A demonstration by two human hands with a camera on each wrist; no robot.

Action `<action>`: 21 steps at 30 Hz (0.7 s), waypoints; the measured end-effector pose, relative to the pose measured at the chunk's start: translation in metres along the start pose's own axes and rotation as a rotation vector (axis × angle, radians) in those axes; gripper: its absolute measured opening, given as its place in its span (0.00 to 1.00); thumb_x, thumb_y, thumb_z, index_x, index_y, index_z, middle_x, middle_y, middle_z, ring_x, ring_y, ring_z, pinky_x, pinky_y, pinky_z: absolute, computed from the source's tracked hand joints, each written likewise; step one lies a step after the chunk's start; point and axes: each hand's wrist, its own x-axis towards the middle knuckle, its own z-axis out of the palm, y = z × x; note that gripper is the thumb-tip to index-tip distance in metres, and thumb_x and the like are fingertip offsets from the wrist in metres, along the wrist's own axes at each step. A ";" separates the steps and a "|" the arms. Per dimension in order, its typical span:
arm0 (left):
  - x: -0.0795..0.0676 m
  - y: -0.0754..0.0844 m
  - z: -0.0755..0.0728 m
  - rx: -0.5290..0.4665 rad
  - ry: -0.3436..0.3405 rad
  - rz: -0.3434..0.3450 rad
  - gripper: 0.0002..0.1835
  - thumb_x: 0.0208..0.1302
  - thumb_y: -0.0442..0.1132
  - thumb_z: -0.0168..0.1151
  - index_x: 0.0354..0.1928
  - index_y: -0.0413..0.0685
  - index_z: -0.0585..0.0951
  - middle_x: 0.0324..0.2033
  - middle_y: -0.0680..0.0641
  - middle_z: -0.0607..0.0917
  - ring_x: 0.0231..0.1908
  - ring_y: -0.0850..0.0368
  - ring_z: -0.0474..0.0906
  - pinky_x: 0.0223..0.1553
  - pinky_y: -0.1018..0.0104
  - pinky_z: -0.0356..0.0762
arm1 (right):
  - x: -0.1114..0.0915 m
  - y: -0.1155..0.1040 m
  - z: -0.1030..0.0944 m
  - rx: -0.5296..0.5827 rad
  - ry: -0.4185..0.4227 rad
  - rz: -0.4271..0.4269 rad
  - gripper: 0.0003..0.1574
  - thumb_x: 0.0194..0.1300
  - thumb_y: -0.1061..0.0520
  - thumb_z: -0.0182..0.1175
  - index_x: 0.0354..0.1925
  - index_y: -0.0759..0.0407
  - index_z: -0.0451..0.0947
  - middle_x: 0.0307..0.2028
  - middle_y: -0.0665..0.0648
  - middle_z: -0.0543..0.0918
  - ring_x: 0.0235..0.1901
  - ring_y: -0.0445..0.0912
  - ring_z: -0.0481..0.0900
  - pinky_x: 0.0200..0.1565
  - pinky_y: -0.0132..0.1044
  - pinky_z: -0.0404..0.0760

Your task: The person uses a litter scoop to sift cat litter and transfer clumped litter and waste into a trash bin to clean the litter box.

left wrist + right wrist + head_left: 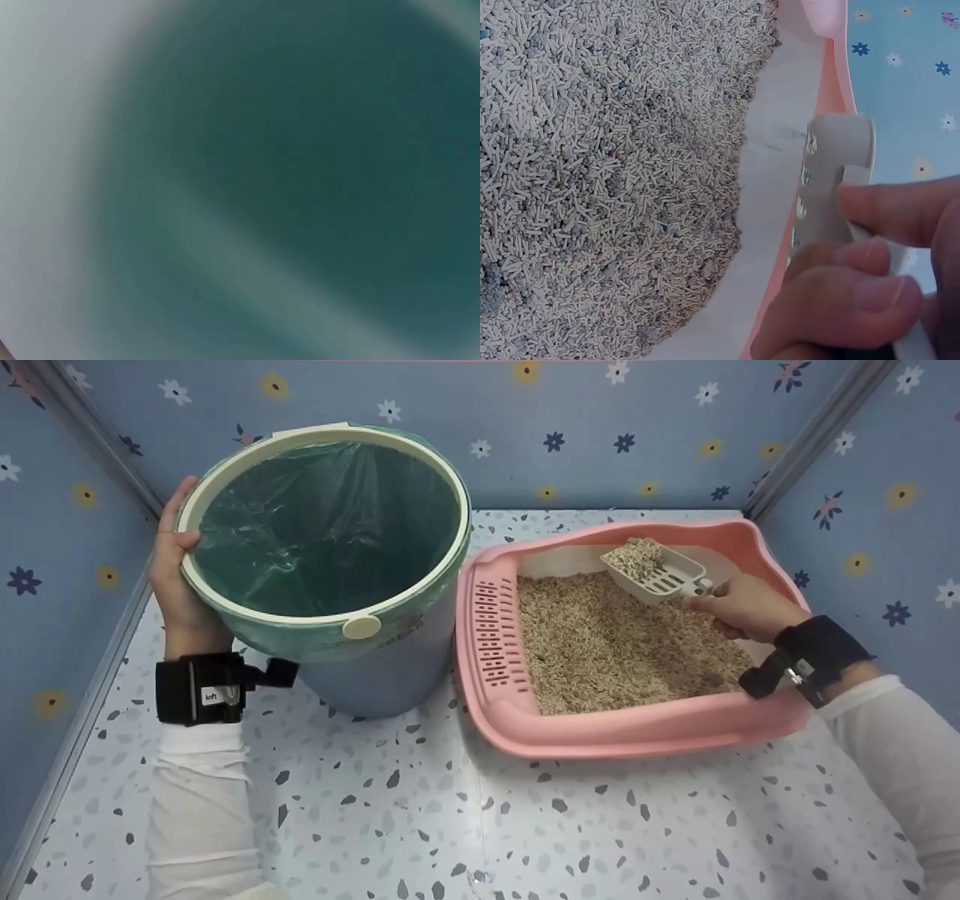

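My left hand (pixel 178 581) holds the near-left side of a trash bin (pixel 375 682), thumb over its cream rim (pixel 191 577) and fingers along the outside. A green plastic liner (pixel 330 525) covers the bin's inside. In the left wrist view the green liner (pixel 315 165) is only a blur. Over the back right of a pink litter box (pixel 637 733), my right hand (pixel 750 607) grips a slotted litter scoop (pixel 671 581) by its handle. Clumped litter (pixel 636 557) lies in the scoop. The right wrist view shows the scoop's underside (pixel 832 165) beside the fingers (pixel 840 304).
Pellet litter (pixel 600 652) fills much of the box, which stands right beside the bin. A perforated ledge (pixel 495 637) runs along the box's left side. Blue flowered panels (pixel 540 435) enclose the back and both sides. The speckled floor (pixel 465 825) spreads in front.
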 end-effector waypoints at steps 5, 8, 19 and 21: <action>0.000 0.001 0.000 -0.022 0.006 -0.006 0.30 0.59 0.25 0.37 0.65 0.44 0.66 0.66 0.42 0.66 0.67 0.50 0.61 0.66 0.56 0.55 | -0.001 -0.002 0.001 -0.020 0.029 -0.059 0.34 0.62 0.31 0.53 0.15 0.54 0.65 0.10 0.48 0.65 0.11 0.39 0.61 0.18 0.33 0.64; 0.001 0.000 -0.001 -0.026 0.011 -0.014 0.30 0.59 0.25 0.36 0.65 0.44 0.67 0.66 0.43 0.67 0.67 0.50 0.61 0.67 0.57 0.55 | 0.000 -0.004 0.002 -0.027 0.039 -0.082 0.33 0.63 0.32 0.53 0.15 0.54 0.65 0.09 0.48 0.65 0.11 0.40 0.61 0.17 0.34 0.64; 0.000 0.000 -0.001 -0.039 0.013 -0.024 0.31 0.58 0.25 0.36 0.65 0.45 0.66 0.65 0.44 0.67 0.67 0.51 0.61 0.67 0.57 0.54 | -0.001 -0.006 0.000 0.067 0.077 -0.158 0.27 0.65 0.38 0.55 0.29 0.61 0.74 0.13 0.50 0.68 0.12 0.39 0.64 0.16 0.34 0.66; 0.000 0.000 -0.002 -0.029 0.009 -0.023 0.30 0.59 0.25 0.36 0.65 0.45 0.67 0.65 0.44 0.68 0.67 0.51 0.61 0.68 0.57 0.54 | -0.002 -0.006 0.000 0.101 0.095 -0.173 0.25 0.65 0.39 0.56 0.36 0.61 0.76 0.14 0.50 0.68 0.13 0.39 0.63 0.16 0.34 0.66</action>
